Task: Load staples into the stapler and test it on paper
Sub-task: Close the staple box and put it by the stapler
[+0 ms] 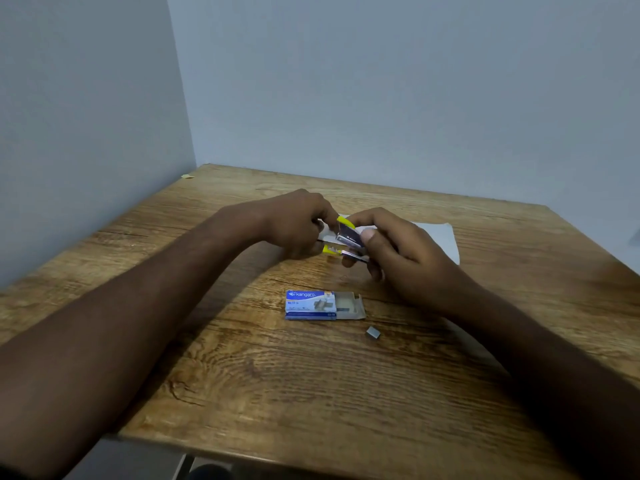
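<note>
A small yellow and metal stapler (347,237) is held above the wooden table (242,358), its top swung open from the base. My right hand (394,251) grips its rear end with thumb on top. My left hand (294,223) has curled fingers at the stapler's front end; what they pinch is hidden. A blue staple box (310,304) lies nearer me, its inner tray slid out to the right. A short loose strip of staples (373,332) lies just right of the box. White paper (440,240) lies flat under and behind my right hand.
The table stands in a corner between two pale blue walls. A small yellowish scrap (187,176) lies at the far left corner. The table's near edge (277,455) runs across the bottom of the view.
</note>
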